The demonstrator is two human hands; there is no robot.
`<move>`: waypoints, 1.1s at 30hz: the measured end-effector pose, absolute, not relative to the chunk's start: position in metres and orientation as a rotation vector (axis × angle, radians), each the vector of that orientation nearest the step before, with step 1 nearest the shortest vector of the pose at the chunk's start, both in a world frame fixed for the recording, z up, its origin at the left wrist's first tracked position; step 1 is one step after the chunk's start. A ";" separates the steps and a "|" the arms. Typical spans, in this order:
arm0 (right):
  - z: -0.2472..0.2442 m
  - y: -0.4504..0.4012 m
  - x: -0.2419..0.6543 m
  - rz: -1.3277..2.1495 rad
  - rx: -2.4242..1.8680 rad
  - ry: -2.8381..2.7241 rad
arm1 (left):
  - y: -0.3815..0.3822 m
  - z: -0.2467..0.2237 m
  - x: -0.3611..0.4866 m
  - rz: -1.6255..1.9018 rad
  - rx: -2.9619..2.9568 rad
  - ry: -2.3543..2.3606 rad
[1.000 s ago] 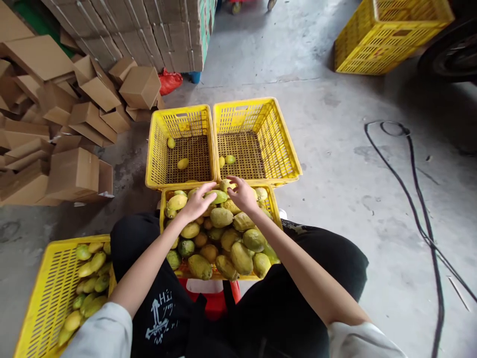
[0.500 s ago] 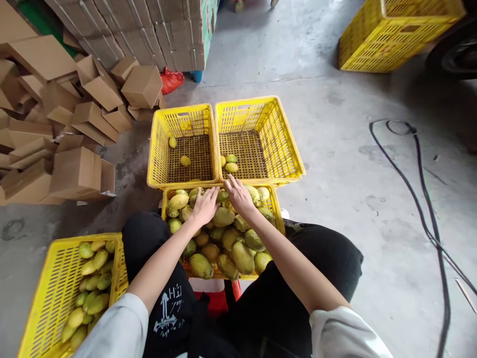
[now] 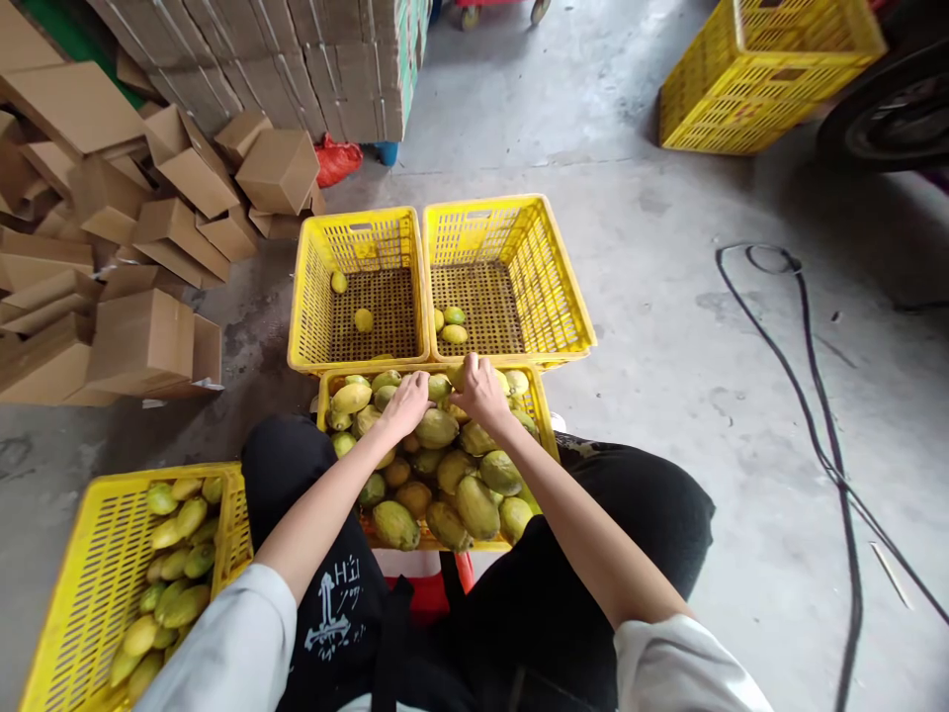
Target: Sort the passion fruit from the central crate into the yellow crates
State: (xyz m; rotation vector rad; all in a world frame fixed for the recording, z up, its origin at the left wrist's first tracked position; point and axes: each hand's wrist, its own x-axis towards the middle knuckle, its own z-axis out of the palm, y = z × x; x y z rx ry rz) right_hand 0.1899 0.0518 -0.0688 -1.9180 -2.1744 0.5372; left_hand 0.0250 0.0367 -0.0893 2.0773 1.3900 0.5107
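A yellow crate (image 3: 550, 420) full of yellow-green lemons (image 3: 436, 428) stands between my knees. My left hand (image 3: 406, 403) is curled down over lemons near the crate's far side; its fingertips are partly hidden, so what they grip cannot be made out. Just right of it, my right hand (image 3: 480, 396) has its fingers bent around a lemon (image 3: 456, 377) at the far rim. Both hands are close together, backs upward.
Beyond stand a left crate (image 3: 297, 297) and a right crate (image 3: 570, 297), with a few lemons inside. Another lemon-filled crate (image 3: 81, 593) is at my left. Cardboard boxes (image 3: 140, 341) pile up left. A black cable (image 3: 816, 396) lies on the floor at right.
The fingers of both hands, stretched out earlier, are now bent down among the lemons. My right hand has closed around a lemon. The view has shifted slightly.
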 end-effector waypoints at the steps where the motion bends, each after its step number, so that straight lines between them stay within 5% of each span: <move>1: -0.068 0.053 0.192 0.565 -1.922 -2.095 | 0.035 -0.087 0.027 0.547 2.057 1.417; 12: -0.009 0.031 0.195 1.201 -1.586 -1.403 | 0.021 -0.023 0.023 0.786 1.536 1.663; 19: 0.044 -0.060 0.181 1.856 -1.109 -0.573 | -0.081 0.043 -0.011 0.959 0.725 1.314; 25: 0.032 -0.118 0.177 2.004 -0.792 -0.044 | -0.149 0.031 -0.010 1.115 0.196 1.045; 33: 0.006 -0.131 0.158 2.013 -0.784 -0.026 | -0.162 0.012 -0.025 1.173 -0.059 0.864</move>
